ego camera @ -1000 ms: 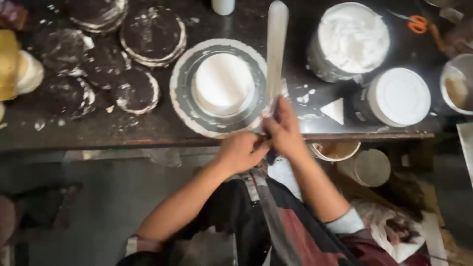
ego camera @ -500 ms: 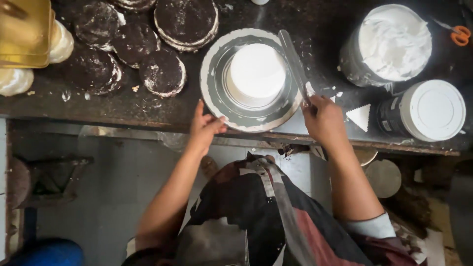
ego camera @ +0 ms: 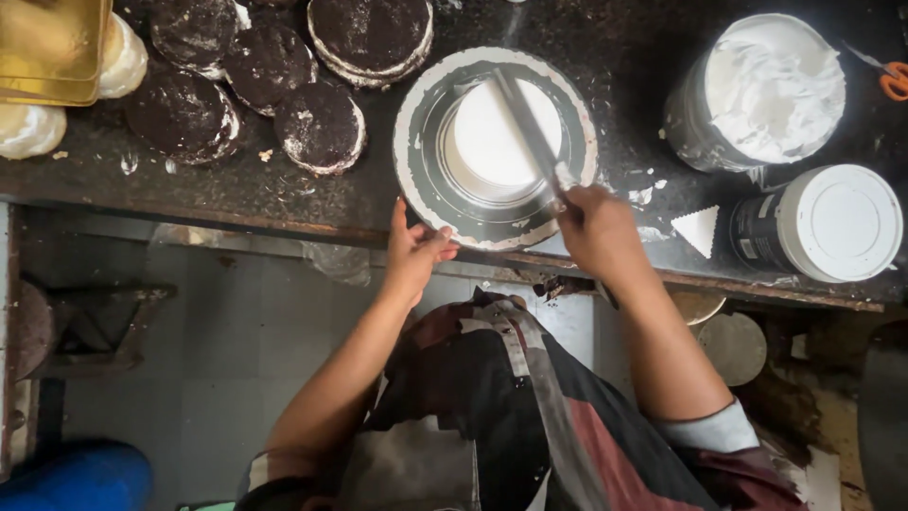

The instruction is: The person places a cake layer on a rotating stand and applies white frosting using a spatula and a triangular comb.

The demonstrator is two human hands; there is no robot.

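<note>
Beyond right fingers (ego camera: 572,203) — spatula (ego camera: 530,132).

Head camera looks straight down, close above the dark counter (ego camera: 284,189).

The turntable (ego camera: 416,114) is flanked by 1 chocolate cake (ego camera: 320,128) left and a cream bucket (ego camera: 757,90) right; bare counter (ego camera: 624,66) is left between.

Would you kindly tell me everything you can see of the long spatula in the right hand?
The spatula is a long, narrow, flat blade, metal by its grey sheen, with pale smears along it. The right hand grips its handle, which is hidden in the fist. The blade slants up and to the left over the white cake, lying across its top on the round turntable; whether it presses on the icing cannot be told. The left hand rests at the turntable's near rim.
</note>
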